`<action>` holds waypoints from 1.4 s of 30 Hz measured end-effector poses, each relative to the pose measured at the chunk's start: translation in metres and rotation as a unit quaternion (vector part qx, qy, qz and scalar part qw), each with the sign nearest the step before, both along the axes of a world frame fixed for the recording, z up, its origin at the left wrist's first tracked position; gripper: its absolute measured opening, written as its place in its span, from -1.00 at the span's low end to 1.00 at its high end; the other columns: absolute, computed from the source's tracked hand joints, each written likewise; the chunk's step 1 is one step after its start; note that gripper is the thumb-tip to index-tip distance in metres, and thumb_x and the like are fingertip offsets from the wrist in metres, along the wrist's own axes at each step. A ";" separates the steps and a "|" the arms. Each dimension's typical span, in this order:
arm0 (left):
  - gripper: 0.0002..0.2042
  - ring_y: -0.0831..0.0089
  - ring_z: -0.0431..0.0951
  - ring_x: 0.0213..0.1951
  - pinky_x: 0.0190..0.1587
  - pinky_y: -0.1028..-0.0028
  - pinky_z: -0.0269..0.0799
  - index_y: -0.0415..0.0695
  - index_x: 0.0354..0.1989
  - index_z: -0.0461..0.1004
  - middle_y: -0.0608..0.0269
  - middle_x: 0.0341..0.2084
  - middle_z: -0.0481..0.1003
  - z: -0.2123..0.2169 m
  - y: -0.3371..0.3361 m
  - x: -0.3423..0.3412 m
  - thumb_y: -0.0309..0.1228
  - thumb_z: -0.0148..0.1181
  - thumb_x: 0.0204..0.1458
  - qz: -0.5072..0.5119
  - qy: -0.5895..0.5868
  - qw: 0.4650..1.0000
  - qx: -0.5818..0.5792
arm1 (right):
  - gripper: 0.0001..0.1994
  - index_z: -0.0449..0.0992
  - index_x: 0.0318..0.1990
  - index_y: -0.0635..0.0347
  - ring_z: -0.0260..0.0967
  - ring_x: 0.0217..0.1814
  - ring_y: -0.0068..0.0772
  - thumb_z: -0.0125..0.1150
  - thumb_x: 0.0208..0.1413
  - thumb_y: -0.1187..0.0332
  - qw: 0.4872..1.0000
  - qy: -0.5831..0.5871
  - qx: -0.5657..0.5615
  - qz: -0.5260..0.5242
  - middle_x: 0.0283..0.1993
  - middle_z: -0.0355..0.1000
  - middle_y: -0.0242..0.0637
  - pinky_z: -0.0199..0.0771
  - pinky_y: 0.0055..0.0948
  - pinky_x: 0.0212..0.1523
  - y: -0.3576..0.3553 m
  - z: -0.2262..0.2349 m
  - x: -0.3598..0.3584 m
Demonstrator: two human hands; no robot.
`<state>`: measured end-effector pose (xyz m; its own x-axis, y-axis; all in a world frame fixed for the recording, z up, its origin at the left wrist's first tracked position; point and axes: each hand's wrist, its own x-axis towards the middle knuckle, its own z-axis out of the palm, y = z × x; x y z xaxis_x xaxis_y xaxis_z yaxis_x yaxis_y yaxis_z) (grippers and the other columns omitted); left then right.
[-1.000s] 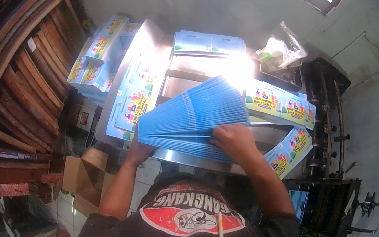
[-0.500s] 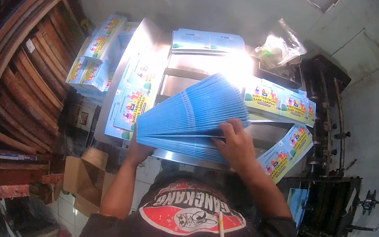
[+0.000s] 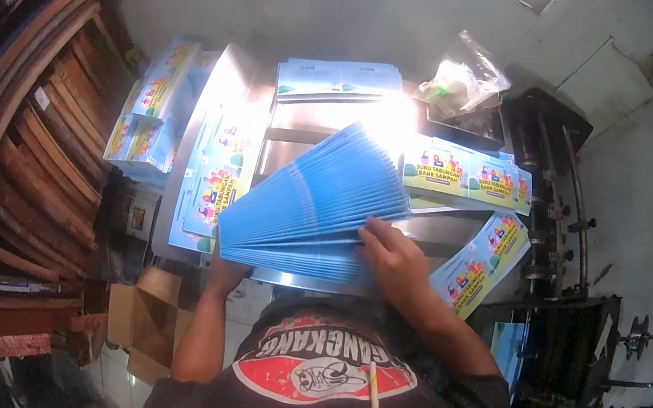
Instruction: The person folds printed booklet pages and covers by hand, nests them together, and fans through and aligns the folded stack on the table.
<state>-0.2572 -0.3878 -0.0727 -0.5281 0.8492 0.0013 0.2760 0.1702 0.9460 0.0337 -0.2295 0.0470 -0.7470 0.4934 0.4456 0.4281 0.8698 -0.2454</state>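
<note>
A thick fan of blue printed sheets point(image 3: 310, 201) spreads out in front of me, its narrow end at the left and its loose edges opened toward the right. My left hand point(image 3: 226, 274) grips the narrow lower-left corner from below; the stack hides most of its fingers. At the right edge, the bent fingers of my right hand point(image 3: 394, 262) pinch the edges of the lower sheets. Beneath the fan lies a shiny metal work surface point(image 3: 290, 137).
Colourful printed covers lie in piles: a left strip point(image 3: 214, 178), a far-left stack point(image 3: 144, 141), a back pile point(image 3: 338, 78), a right pile point(image 3: 468, 175) and a slanted strip point(image 3: 480, 267). A plastic bag point(image 3: 465, 81) sits at the back. Wooden frames point(image 3: 39, 133) stand left, above a cardboard box point(image 3: 154, 322).
My right hand has shifted slightly down along the fan's right edge, and more sheets have spread above it. My left hand still holds the corner. The whole view has shifted slightly.
</note>
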 end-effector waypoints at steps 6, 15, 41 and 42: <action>-0.38 0.37 0.48 -0.07 0.00 0.39 0.43 -0.24 0.13 0.24 0.10 -0.09 0.48 0.009 -0.003 0.002 -0.49 0.40 -0.14 -0.026 -0.024 0.999 -0.020 | -0.92 0.47 -0.35 0.09 0.44 -0.19 -0.19 0.19 -0.02 0.36 0.989 -0.150 0.004 0.014 -0.15 0.41 -0.29 0.37 -0.24 -0.06 0.010 0.026 -0.005; -0.25 0.36 0.47 -0.02 0.05 0.37 0.42 -0.28 0.18 0.27 0.10 -0.04 0.47 0.019 -0.006 0.000 -0.48 0.53 -0.25 -0.069 0.020 0.997 -0.007 | -0.72 0.60 -0.10 0.14 0.48 -0.24 -0.11 0.22 -0.02 0.43 0.969 0.073 -0.205 -0.115 -0.24 0.57 -0.13 0.35 -0.14 -0.03 0.136 0.092 0.094; -0.61 0.38 0.51 0.00 0.07 0.41 0.41 -0.32 0.09 0.41 0.10 -0.03 0.52 0.034 -0.031 -0.003 -0.59 0.25 0.04 -0.091 -0.070 0.993 -0.008 | -0.91 0.52 -0.32 0.11 0.43 -0.21 -0.19 0.25 0.08 0.34 0.976 -0.054 -0.131 0.164 -0.31 0.42 -0.26 0.39 -0.21 -0.16 0.095 0.045 -0.039; -0.61 0.38 0.51 0.00 0.07 0.42 0.41 -0.32 0.10 0.41 0.10 -0.02 0.52 0.034 -0.029 -0.004 -0.59 0.24 0.06 -0.096 -0.058 0.994 -0.014 | -0.91 0.52 -0.32 0.11 0.43 -0.21 -0.19 0.25 0.08 0.34 0.976 -0.056 -0.131 0.165 -0.31 0.42 -0.26 0.39 -0.21 -0.16 0.090 0.043 -0.042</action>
